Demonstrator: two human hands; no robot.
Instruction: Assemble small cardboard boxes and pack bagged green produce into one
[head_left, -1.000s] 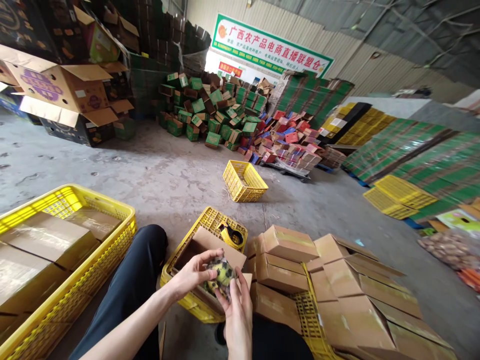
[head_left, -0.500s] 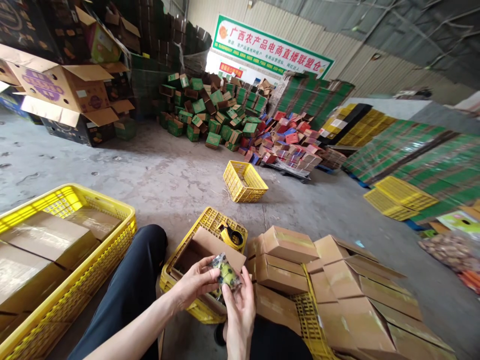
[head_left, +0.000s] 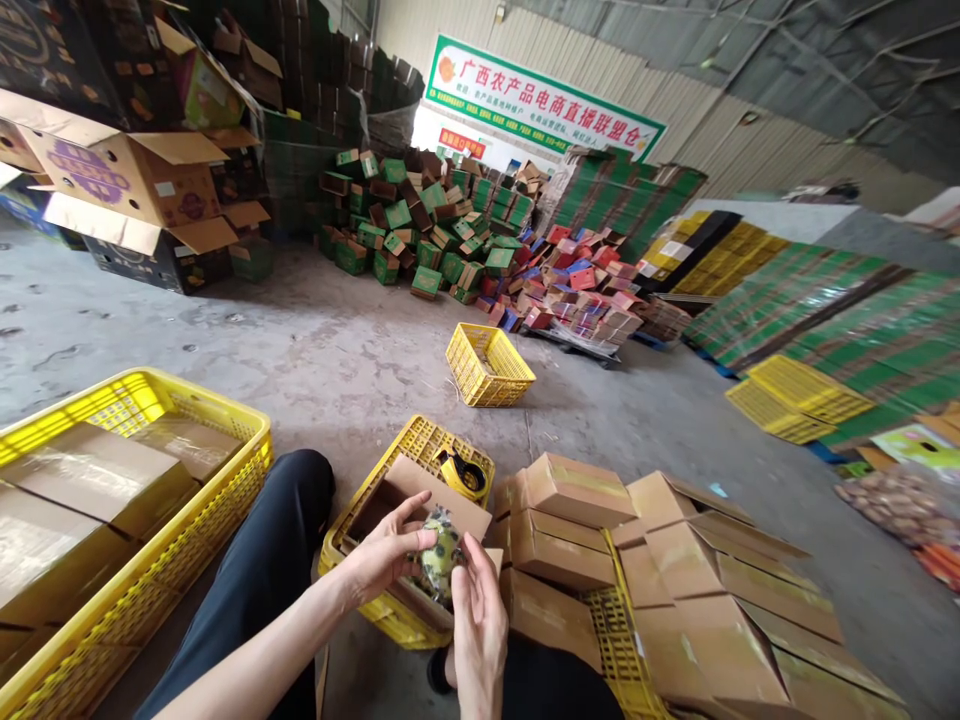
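Note:
Between my two hands is a small, shiny plastic packet (head_left: pixel 441 553), green with dark patches; its contents cannot be made out. My left hand (head_left: pixel 386 552) grips its left side with the thumb over the front. On its right edge, the curled fingers and thumb of my right hand (head_left: pixel 481 600) hold it too. Below them is an open cardboard box (head_left: pixel 431 490), its far flap raised and most of its inside hidden. The box rests on a yellow plastic crate (head_left: pixel 352 510). A yellow and black tape dispenser (head_left: pixel 463 472) lies on the crate behind the flap.
At my left stands a yellow crate (head_left: pixel 259 440) holding taped cartons (head_left: pixel 97 470). Stacked cartons (head_left: pixel 570 490) sit close on my right, with more cartons (head_left: pixel 705 600) beyond. Ahead, another yellow crate (head_left: pixel 491 385) stands on the concrete floor before heaped green boxes (head_left: pixel 397 215).
The packet has turned more upright and moved slightly left and down. My left fingers have lifted and spread a little, and my right thumb has shifted.

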